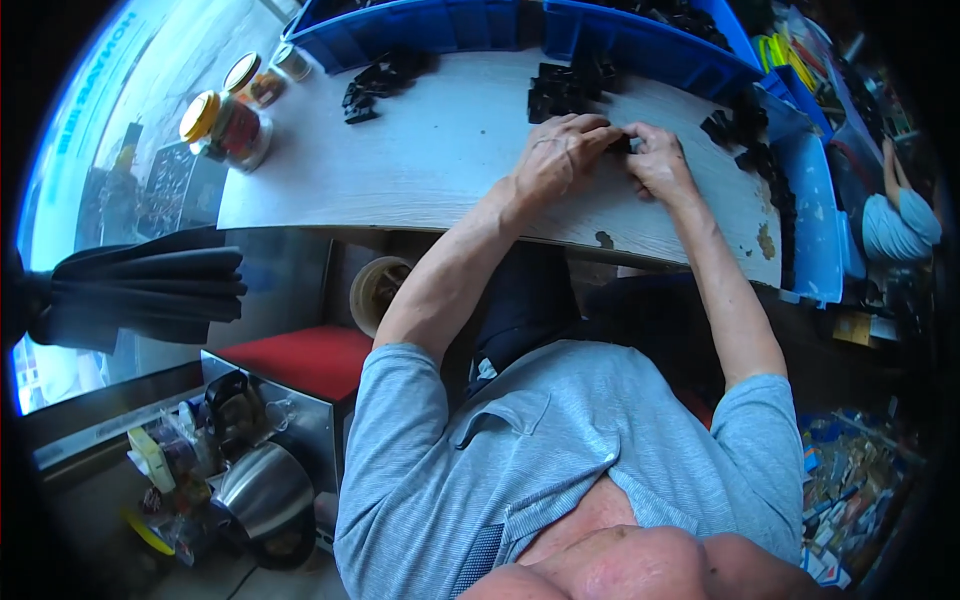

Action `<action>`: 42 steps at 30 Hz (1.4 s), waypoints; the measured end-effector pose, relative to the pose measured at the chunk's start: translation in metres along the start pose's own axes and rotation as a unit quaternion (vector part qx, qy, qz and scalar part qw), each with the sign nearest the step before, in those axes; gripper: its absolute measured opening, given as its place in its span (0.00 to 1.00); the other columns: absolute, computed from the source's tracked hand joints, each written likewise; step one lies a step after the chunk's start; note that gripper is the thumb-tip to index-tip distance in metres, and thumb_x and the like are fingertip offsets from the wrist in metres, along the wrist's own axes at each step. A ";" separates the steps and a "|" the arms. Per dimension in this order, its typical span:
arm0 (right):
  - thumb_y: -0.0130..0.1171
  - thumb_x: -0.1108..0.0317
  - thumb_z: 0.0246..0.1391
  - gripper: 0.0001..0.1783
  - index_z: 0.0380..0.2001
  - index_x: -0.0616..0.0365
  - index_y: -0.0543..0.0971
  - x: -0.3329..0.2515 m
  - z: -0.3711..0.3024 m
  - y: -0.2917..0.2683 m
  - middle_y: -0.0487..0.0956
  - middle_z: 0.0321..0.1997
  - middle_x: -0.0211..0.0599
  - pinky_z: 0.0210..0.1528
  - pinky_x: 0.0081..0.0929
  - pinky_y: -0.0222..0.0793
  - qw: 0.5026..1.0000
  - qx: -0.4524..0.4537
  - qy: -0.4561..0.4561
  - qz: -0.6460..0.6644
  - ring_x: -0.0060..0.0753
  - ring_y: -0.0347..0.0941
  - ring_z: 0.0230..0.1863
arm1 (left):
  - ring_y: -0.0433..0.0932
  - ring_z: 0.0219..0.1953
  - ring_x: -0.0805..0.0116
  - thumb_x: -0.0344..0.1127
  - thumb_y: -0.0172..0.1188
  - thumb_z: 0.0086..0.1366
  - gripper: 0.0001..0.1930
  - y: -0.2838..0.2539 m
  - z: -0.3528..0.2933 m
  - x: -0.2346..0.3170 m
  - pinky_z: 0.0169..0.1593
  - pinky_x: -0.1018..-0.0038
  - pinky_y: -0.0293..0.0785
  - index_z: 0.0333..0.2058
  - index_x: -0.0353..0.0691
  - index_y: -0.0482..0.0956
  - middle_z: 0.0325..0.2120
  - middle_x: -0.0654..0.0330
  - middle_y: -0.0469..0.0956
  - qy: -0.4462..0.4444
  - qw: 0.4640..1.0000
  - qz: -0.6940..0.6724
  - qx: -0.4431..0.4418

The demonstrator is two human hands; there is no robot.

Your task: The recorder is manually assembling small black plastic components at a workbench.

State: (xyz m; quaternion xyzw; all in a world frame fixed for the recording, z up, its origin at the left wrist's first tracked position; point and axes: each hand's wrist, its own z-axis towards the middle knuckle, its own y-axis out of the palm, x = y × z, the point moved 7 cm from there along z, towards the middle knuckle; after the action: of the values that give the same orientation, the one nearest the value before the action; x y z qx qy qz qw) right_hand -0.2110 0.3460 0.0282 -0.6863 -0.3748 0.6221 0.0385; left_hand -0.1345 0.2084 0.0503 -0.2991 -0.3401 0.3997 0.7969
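Over the white table (420, 160), my left hand (566, 152) and my right hand (660, 165) come close together. Between their fingertips is a small black part (621, 144), mostly covered by the fingers; its exact kind cannot be made out. Both hands look closed in a pinch on it. Just beyond my left hand lies a heap of black parts (556, 92) of angular shape. A smaller group of black parts (372, 90) rests farther left. To the right of my right hand, more black parts (742, 128) are spread along the table's side.
Blue bins (410, 32) holding black parts line the far edge; another blue bin (812, 190) stands at the right. Two lidded jars (232, 130) sit at the left corner. Below are a bucket (368, 296) and a metal kettle (265, 490). Another person (897, 225) is at far right.
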 end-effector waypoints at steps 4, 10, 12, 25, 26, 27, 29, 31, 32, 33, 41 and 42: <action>0.61 0.75 0.51 0.19 0.48 0.56 0.81 -0.003 -0.002 0.004 0.74 0.19 0.28 0.16 0.22 0.69 1.000 -0.008 0.001 0.012 0.22 0.71 0.16 | 0.83 0.51 0.57 0.26 0.64 0.62 0.21 0.005 -0.003 -0.002 0.56 0.65 0.79 0.54 0.48 0.82 0.50 0.57 0.82 -0.004 0.999 -0.007 -0.032; 0.61 0.76 0.53 0.17 0.48 0.56 0.80 -0.004 -0.004 0.002 0.76 0.19 0.28 0.17 0.21 0.68 1.000 -0.005 0.006 -0.022 0.21 0.71 0.17 | 0.81 0.54 0.58 0.26 0.64 0.64 0.21 0.006 -0.004 0.001 0.59 0.65 0.77 0.55 0.49 0.82 0.53 0.57 0.81 0.007 0.999 0.006 -0.033; 0.61 0.76 0.53 0.17 0.48 0.56 0.80 -0.006 -0.004 0.004 0.76 0.20 0.28 0.17 0.21 0.68 1.000 -0.004 0.006 -0.016 0.21 0.71 0.17 | 0.81 0.54 0.58 0.26 0.64 0.64 0.21 0.005 -0.005 0.001 0.60 0.65 0.76 0.56 0.50 0.82 0.53 0.58 0.81 0.012 0.999 0.008 -0.032; 0.64 0.74 0.52 0.17 0.47 0.56 0.81 0.002 0.000 0.002 0.77 0.20 0.29 0.17 0.22 0.71 1.000 -0.013 0.005 0.016 0.21 0.73 0.17 | 0.80 0.54 0.59 0.24 0.64 0.62 0.27 0.014 -0.001 -0.001 0.59 0.62 0.75 0.59 0.53 0.80 0.53 0.59 0.82 0.011 0.998 -0.020 -0.065; 0.64 0.74 0.52 0.17 0.47 0.56 0.81 0.000 0.000 0.002 0.77 0.20 0.29 0.18 0.22 0.71 1.000 -0.004 0.003 -0.002 0.21 0.73 0.18 | 0.80 0.54 0.59 0.25 0.64 0.62 0.27 0.014 -0.003 -0.001 0.59 0.62 0.75 0.60 0.53 0.79 0.53 0.59 0.81 0.015 0.998 -0.003 -0.065; 0.64 0.74 0.52 0.18 0.47 0.56 0.81 -0.001 0.000 0.002 0.77 0.20 0.29 0.18 0.23 0.72 1.000 0.003 0.000 -0.020 0.21 0.74 0.18 | 0.79 0.55 0.58 0.25 0.64 0.62 0.27 0.014 -0.004 0.001 0.59 0.61 0.74 0.60 0.53 0.79 0.54 0.59 0.81 0.019 0.998 0.015 -0.065; 0.64 0.73 0.52 0.17 0.47 0.56 0.81 0.000 0.000 0.003 0.77 0.20 0.29 0.18 0.23 0.72 1.000 0.003 -0.005 -0.019 0.21 0.74 0.18 | 0.78 0.56 0.58 0.26 0.63 0.63 0.27 0.012 -0.004 0.003 0.61 0.60 0.73 0.61 0.53 0.78 0.55 0.59 0.80 0.013 0.998 0.017 -0.066; 0.64 0.73 0.52 0.17 0.47 0.56 0.81 -0.001 0.002 0.006 0.77 0.20 0.29 0.18 0.23 0.72 1.000 -0.005 -0.015 -0.017 0.21 0.74 0.18 | 0.77 0.57 0.57 0.27 0.62 0.64 0.28 0.009 -0.007 0.004 0.62 0.59 0.71 0.62 0.54 0.76 0.56 0.59 0.80 0.001 0.998 0.025 -0.066; 0.63 0.74 0.52 0.16 0.46 0.57 0.80 0.000 0.000 0.005 0.73 0.18 0.26 0.15 0.22 0.68 1.000 0.002 -0.021 -0.008 0.20 0.70 0.16 | 0.77 0.58 0.57 0.29 0.61 0.65 0.27 0.011 -0.008 0.008 0.63 0.59 0.70 0.63 0.54 0.75 0.57 0.59 0.79 0.005 0.997 0.042 -0.070; 0.62 0.74 0.52 0.14 0.44 0.58 0.79 0.000 -0.001 0.004 0.69 0.16 0.23 0.13 0.22 0.63 1.000 0.008 -0.027 0.000 0.18 0.67 0.14 | 0.76 0.59 0.56 0.31 0.60 0.67 0.27 0.012 -0.008 0.011 0.64 0.59 0.69 0.65 0.54 0.74 0.57 0.59 0.78 0.007 0.995 0.059 -0.075; 0.69 0.68 0.53 0.17 0.46 0.61 0.78 -0.004 -0.004 0.002 0.68 0.15 0.22 0.12 0.18 0.59 0.999 -0.004 -0.025 0.021 0.15 0.64 0.13 | 0.76 0.58 0.50 0.28 0.62 0.62 0.17 -0.021 -0.011 0.005 0.59 0.58 0.75 0.51 0.44 0.82 0.53 0.51 0.80 -0.040 0.997 -0.019 0.068; 0.69 0.68 0.53 0.17 0.46 0.61 0.78 -0.005 -0.004 0.003 0.68 0.15 0.22 0.12 0.18 0.59 0.999 -0.002 -0.026 0.023 0.15 0.64 0.13 | 0.77 0.54 0.50 0.26 0.61 0.59 0.18 -0.034 -0.018 -0.008 0.56 0.59 0.77 0.49 0.44 0.82 0.50 0.51 0.80 -0.067 0.990 0.008 0.123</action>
State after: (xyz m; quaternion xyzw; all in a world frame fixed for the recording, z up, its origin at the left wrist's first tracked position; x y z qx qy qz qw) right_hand -0.2061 0.3428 0.0319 -0.6784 -0.3614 0.6395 0.0131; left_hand -0.1098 0.1812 0.0628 -0.1737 -0.3388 0.4642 0.7997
